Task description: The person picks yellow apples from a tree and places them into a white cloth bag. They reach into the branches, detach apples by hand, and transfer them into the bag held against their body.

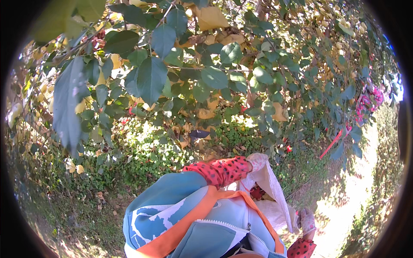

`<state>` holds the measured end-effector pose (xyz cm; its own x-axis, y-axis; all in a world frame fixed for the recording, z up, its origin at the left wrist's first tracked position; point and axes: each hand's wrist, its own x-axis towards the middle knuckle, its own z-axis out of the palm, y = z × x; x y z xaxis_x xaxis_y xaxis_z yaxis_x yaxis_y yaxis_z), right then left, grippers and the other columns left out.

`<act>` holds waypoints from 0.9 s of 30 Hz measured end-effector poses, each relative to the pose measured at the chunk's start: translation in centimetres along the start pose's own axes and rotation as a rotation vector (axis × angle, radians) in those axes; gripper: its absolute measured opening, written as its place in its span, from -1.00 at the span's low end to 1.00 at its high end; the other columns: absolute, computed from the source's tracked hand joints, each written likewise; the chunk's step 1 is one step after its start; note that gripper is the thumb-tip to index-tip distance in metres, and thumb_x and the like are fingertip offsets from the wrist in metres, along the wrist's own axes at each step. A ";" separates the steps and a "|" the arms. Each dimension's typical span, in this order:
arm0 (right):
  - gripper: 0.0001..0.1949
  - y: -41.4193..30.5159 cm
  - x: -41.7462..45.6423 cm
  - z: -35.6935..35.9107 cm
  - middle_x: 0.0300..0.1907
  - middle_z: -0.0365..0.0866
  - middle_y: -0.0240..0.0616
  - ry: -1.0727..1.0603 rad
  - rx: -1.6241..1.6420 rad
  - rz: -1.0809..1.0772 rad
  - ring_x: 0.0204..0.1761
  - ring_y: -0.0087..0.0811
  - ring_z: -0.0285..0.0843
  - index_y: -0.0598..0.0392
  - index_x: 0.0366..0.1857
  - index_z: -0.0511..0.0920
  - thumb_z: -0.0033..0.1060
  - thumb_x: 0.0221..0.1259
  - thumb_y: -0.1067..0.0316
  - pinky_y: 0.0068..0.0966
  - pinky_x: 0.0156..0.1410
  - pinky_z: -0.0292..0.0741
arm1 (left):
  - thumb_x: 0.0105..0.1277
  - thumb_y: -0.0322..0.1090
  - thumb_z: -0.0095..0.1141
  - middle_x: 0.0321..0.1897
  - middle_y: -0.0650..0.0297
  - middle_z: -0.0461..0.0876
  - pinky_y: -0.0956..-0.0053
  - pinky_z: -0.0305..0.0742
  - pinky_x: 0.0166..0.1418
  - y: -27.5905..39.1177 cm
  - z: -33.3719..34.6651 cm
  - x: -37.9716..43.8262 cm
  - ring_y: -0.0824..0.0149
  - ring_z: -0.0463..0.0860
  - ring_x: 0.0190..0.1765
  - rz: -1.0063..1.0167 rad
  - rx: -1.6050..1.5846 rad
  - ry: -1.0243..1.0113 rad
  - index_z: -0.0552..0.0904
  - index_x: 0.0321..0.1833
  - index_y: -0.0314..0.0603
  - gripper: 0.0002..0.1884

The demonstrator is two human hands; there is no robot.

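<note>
My left hand [258, 162], in a pale dotted glove below a red sleeve with black dots, grips the upper rim of a whitish cloth bag [274, 190]. Lower right, my right hand [307, 220] wears a similar glove and lies against the bag's other side; its fingers are partly hidden, so I cannot tell how firmly it holds. Between the hands the bag's mouth gapes. Something dark red and yellowish [258, 192] shows inside, too shaded to name. An orange strap [180, 222] crosses my blue-and-white zipped jacket [161, 193].
Leafy branches [193, 77] hang in front of me, some leaves very near the camera. A pink patterned thing [369, 101], perhaps cloth, and a red strip [332, 143] show among leaves at right. Low green plants [142, 154] cover the ground. A sunlit path [342, 200] runs along the right.
</note>
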<state>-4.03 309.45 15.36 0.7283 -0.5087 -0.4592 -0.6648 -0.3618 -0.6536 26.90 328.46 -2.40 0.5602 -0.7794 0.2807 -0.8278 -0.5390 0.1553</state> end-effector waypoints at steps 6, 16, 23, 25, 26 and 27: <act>-0.73 0.6 0.0 2.1 -0.73 0.39 -0.34 -0.139 0.027 -0.017 -0.78 -0.50 0.31 0.11 -0.45 0.43 -0.14 0.37 0.18 -0.56 -0.68 0.26 | 0.12 -0.34 0.01 -0.53 0.26 0.58 0.32 0.51 -0.52 -2.3 5.1 0.6 0.27 0.63 -0.49 -0.062 0.107 0.041 0.59 -0.37 -0.15 -0.89; -0.71 1.0 0.0 1.0 -0.68 0.36 -0.45 -0.004 0.400 -0.089 -0.76 -0.59 0.29 0.06 -0.41 0.43 -0.14 0.37 0.09 -0.62 -0.66 0.27 | 0.17 -0.44 0.05 -0.37 0.20 0.66 0.43 0.52 -0.14 -5.9 0.8 -0.3 0.22 0.64 -0.25 -0.209 -0.853 -0.100 0.65 -0.21 -0.18 -0.83; -0.73 2.1 0.1 1.0 -0.65 0.39 -0.44 0.330 0.642 -0.160 -0.75 -0.59 0.29 0.04 -0.39 0.43 -0.17 0.42 0.14 -0.63 -0.67 0.26 | 0.08 -0.21 0.25 -0.02 0.14 0.59 0.32 0.48 0.10 1.1 -4.6 -0.1 0.12 0.57 0.04 -0.023 -0.252 -0.140 0.55 0.12 -0.01 -0.52; -0.74 1.6 0.4 1.0 -0.63 0.42 -0.42 0.336 0.650 -0.160 -0.71 -0.59 0.32 0.06 -0.38 0.43 -0.17 0.43 0.16 -0.63 -0.64 0.28 | 0.01 -0.16 0.32 0.13 0.16 0.50 0.28 0.36 0.27 5.0 -8.9 -0.9 0.10 0.44 0.22 0.164 -0.255 -0.066 0.47 0.19 -0.07 -0.38; -0.75 1.1 0.6 1.2 -0.63 0.42 -0.41 0.343 0.645 -0.157 -0.71 -0.58 0.32 0.06 -0.38 0.43 -0.17 0.43 0.16 -0.63 -0.63 0.28 | 0.02 -0.14 0.31 0.18 0.17 0.46 0.30 0.33 0.29 6.3 -9.7 -1.4 0.13 0.41 0.26 0.308 -0.284 0.020 0.44 0.23 -0.04 -0.35; -0.75 0.7 0.8 1.4 -0.63 0.42 -0.41 0.351 0.645 -0.153 -0.70 -0.58 0.33 0.07 -0.37 0.43 -0.16 0.43 0.16 -0.63 -0.62 0.29 | 0.04 -0.10 0.29 0.17 0.18 0.48 0.30 0.34 0.29 7.9 -10.5 -1.5 0.12 0.41 0.26 0.427 -0.280 0.033 0.45 0.22 -0.03 -0.37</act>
<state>-3.66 309.88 13.64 0.6370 -0.7480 -0.1865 -0.2526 0.0261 -0.9672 19.18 328.70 8.38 0.1723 -0.8986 0.4036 -0.9617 -0.0647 0.2664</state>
